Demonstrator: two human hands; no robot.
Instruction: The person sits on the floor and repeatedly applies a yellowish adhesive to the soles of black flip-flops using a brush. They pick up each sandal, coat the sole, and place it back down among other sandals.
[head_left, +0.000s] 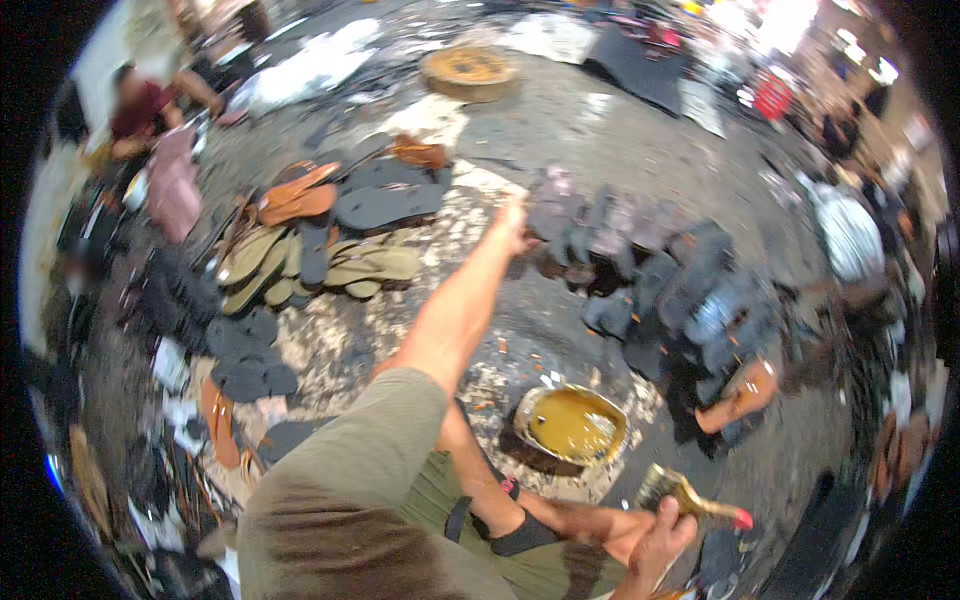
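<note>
My left arm stretches far forward, and my left hand is at the left end of a row of greyish sandals. Its fingers are blurred against the nearest sandal, so I cannot see whether they grip it. Low on the right, my right hand is closed around a brush with a red-tipped handle. The bristles look coated in something yellowish. Between my hands stands a bowl of thick yellow-brown liquid, probably glue.
Dark soles continue the row to the right, ending near a brown sandal. Left of my arm lie olive sandals, orange-brown ones and black soles. A round wooden block stands farther off. A person sits at far left.
</note>
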